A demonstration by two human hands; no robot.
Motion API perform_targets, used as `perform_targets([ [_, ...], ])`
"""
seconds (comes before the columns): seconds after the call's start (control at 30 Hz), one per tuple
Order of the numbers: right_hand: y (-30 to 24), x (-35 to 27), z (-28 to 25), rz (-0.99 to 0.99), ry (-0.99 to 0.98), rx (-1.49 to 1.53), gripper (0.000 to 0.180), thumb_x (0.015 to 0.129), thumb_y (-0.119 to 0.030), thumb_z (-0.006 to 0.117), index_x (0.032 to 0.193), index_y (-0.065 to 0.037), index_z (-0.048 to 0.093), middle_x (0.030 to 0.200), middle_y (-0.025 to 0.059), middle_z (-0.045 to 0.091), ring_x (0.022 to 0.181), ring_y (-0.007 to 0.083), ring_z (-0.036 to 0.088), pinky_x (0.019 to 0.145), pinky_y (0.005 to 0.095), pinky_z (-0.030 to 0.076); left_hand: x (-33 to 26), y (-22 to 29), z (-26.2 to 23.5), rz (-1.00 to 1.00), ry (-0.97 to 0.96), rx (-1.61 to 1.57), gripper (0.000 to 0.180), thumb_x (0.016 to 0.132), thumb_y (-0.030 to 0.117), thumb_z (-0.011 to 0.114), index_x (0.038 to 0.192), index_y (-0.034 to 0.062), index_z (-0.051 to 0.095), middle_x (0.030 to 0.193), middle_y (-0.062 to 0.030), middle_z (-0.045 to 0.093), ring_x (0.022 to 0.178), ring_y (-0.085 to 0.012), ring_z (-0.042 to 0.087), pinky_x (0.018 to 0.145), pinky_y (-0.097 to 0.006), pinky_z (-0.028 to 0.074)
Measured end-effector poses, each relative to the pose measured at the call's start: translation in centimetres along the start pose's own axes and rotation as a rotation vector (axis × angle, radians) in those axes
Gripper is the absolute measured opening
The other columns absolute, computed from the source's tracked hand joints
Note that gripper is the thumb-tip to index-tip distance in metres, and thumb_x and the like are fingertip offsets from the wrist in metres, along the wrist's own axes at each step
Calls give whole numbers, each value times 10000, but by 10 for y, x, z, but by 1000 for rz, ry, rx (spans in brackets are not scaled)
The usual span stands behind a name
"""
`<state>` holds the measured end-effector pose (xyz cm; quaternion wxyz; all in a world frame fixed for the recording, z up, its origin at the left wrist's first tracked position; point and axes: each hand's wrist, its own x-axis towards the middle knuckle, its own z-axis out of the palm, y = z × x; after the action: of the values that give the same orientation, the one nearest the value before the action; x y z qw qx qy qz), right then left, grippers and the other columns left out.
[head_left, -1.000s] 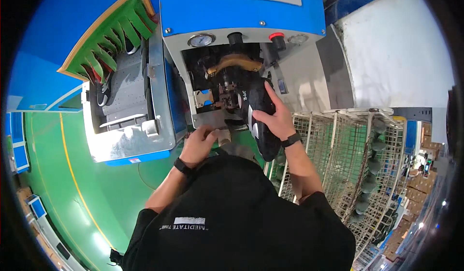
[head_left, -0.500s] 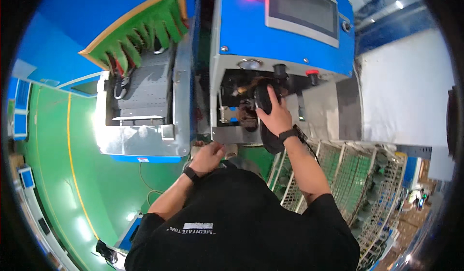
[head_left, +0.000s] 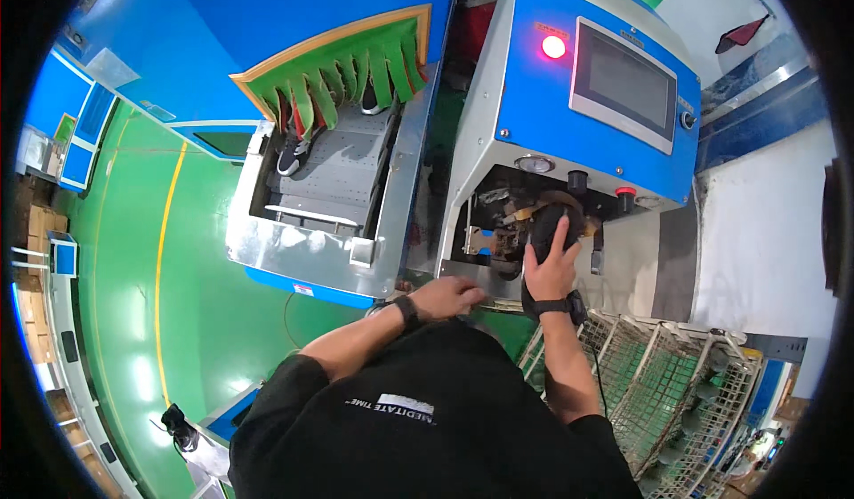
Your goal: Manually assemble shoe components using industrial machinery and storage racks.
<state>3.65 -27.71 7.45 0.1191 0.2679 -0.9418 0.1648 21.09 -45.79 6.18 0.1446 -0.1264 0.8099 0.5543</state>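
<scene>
My right hand (head_left: 551, 272) grips a black shoe (head_left: 557, 219) in the mouth of a blue and white machine (head_left: 480, 156), fingers laid along it. The shoe's lower part is hidden behind my hand and wrist. Inside the opening, metal fittings (head_left: 507, 232) sit just left of the shoe. My left hand (head_left: 445, 297) rests low beside the machine's front metal edge (head_left: 485, 281), with its fingers curled together and nothing visible in them. Both wrists carry black bands.
Left of me, a conveyor (head_left: 329, 179) carries dark shoes (head_left: 294, 154) by a green strip curtain (head_left: 347, 76). Above the opening are a screen (head_left: 623, 81), a lit red lamp (head_left: 553, 47) and a red button (head_left: 626, 195). A wire rack (head_left: 654, 383) stands at my right.
My view has turned, so the machines sit lower and further right. My right hand has stayed on the shoe, now deeper in the opening. My left hand has shifted right along the machine's edge.
</scene>
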Motion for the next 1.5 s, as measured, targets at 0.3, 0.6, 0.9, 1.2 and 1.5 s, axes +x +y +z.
perform_targets([
  [0.3, -25, -124, -53, -86, -10, 121, 893, 724, -289, 853, 1519, -216, 453, 1239, 342, 501, 1045, 554, 570, 809, 558, 528, 9, 14, 22, -262, -546, -972, 876, 948, 797, 326, 1375, 49, 486, 1061, -188, 707, 806, -257, 708, 725, -367, 582],
  [0.6, -12, -144, -78, 747, -434, 991, 881, 1003, -189, 637, 1639, -120, 31, 1154, 54, 632, 1010, 117, 584, 910, 310, 486, -24, -30, 33, -490, -718, -934, 494, 1017, 505, 525, 1105, 41, 671, 865, -59, 730, 716, -137, 688, 652, -261, 559],
  [0.9, -68, -88, -9, 787, 172, 1569, 845, 881, -113, 739, 1594, -54, 289, 1401, 103, 575, 1208, 220, 577, 1071, 339, 430, -87, 36, -61, 151, -145, 92, 488, 880, 490, 655, 1042, 36, 725, 856, -211, 715, 877, -412, 702, 819, -458, 538],
  [1.2, 66, -250, -198, 772, 265, 1003, 845, 749, -77, 863, 1485, 29, 462, 1403, 133, 586, 1228, 187, 578, 1056, 336, 444, -49, 89, -15, 371, -470, -114, 505, 773, 388, 767, 1052, -15, 645, 924, -88, 650, 899, -181, 607, 834, -337, 496],
  [1.5, 117, -418, -401, 1308, 972, -248, 826, 838, -238, 766, 1533, -6, 384, 1373, 226, 608, 1213, 267, 625, 1025, 355, 479, -4, 155, 134, 161, -646, -262, 431, 779, 259, 846, 1065, 66, 588, 949, 32, 528, 865, -84, 497, 770, -235, 421],
])
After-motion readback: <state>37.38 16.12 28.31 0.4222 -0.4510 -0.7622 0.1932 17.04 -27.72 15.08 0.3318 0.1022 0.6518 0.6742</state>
